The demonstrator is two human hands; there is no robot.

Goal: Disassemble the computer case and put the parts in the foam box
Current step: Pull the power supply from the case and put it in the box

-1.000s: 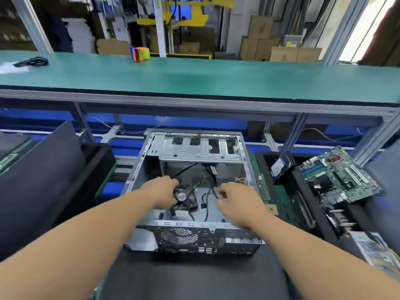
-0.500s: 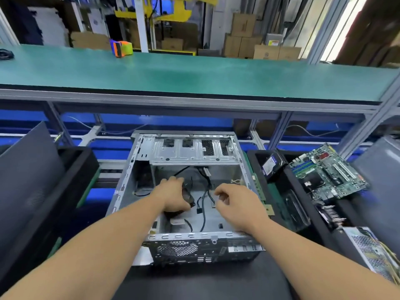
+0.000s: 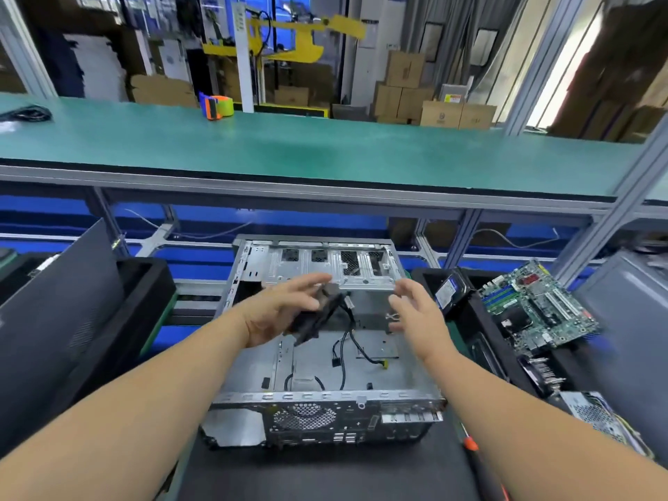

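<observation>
Over the open computer case (image 3: pixel 325 374), the left hand (image 3: pixel 278 312) grips a black fan (image 3: pixel 318 314), tilted and lifted clear of the case floor, with a cable trailing from it. The right hand (image 3: pixel 415 312) hovers just beside it, fingers spread and relaxed, holding nothing. The case sits on the dark tabletop (image 3: pixel 325 471). To the right, a black foam box (image 3: pixel 473 320) carries a motherboard (image 3: pixel 535 305) and a hard drive (image 3: pixel 448 291).

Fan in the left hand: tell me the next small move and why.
Probably carry the fan right to the foam box. The left hand holds it above the computer case, the right hand is open beside it, and the motherboard already lies there.
</observation>
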